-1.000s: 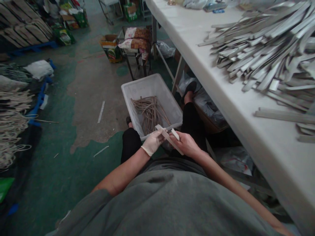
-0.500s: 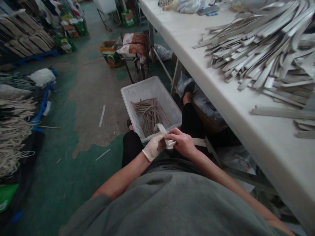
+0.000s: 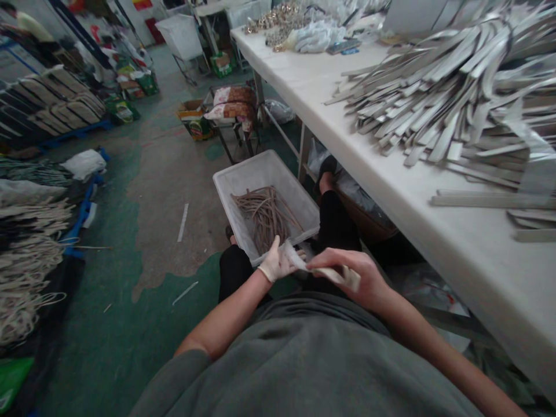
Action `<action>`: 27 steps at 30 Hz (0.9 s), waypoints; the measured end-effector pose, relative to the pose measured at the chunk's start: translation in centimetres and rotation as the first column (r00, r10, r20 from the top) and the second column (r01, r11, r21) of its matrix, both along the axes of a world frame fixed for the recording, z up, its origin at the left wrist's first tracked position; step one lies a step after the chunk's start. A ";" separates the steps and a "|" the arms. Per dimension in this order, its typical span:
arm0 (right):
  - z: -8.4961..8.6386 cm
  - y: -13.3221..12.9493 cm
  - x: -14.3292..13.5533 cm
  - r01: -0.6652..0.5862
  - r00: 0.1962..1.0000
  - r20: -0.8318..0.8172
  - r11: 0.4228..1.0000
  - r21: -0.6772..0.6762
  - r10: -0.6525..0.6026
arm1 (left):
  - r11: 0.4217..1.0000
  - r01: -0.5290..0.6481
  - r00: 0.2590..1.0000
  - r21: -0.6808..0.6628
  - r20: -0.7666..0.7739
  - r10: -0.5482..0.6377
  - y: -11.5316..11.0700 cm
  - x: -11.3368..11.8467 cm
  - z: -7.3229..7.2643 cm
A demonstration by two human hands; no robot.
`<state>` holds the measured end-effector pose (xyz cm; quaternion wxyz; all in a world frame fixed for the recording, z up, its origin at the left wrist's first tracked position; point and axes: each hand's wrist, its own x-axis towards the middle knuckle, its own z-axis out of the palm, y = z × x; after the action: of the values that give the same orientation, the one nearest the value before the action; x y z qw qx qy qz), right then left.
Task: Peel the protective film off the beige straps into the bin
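My left hand (image 3: 278, 262), in a pale glove, has its thumb and fingers spread beside a blurred whitish strip (image 3: 293, 255). My bare right hand (image 3: 358, 275) is closed round light strips (image 3: 334, 275), one end of which sticks out past the fingers. The whitish strip runs between the two hands; whether it is part of the bundle cannot be made out. Just beyond my hands a white plastic bin (image 3: 226, 184) holds a heap of brownish strips (image 3: 263, 217).
A long white table (image 3: 386, 191) on my right bears a large pile of pale strips (image 3: 438, 98). Ahead are a stool with a patterned cushion (image 3: 232, 104) and a carton (image 3: 195, 119). Cord bundles (image 3: 30, 260) lie at the left. A person (image 3: 32, 32) is far back left.
My hands have moved apart. My left hand has opened, while my right hand has shifted right and nearer with the light strips. The view has tilted slightly up.
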<state>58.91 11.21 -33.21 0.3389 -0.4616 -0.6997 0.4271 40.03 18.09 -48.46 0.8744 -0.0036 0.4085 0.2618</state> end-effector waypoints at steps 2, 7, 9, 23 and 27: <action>2.8 -2.2 2.0 -0.060 0.997 -0.057 0.994 -0.088 0.055 | 0.986 -0.161 0.982 -0.050 -0.105 0.155 2.1 -0.1 -1.1; 3.6 -6.6 6.6 -0.186 0.974 -0.198 0.902 -0.389 0.115 | 0.918 -0.390 0.901 0.075 -0.174 0.397 7.7 -1.6 -0.2; 1.5 -6.7 7.1 -0.160 0.965 -0.262 0.841 -0.517 0.022 | 0.888 -0.432 0.879 0.160 -0.146 0.454 8.6 -1.8 1.3; -3.4 6.6 0.1 0.082 0.844 -0.493 0.960 -0.268 -0.210 | 0.536 0.509 0.860 0.674 -0.372 -0.350 -1.4 -1.0 6.7; -3.1 5.1 -1.2 0.019 0.899 -0.420 0.968 -0.250 -0.126 | 0.550 0.398 0.917 0.734 -0.346 -0.201 -2.5 -1.3 6.5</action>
<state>57.74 16.36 -36.32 0.4433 -0.4185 -0.5325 0.5871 38.74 15.55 -41.98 0.7647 0.4826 0.3388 0.2599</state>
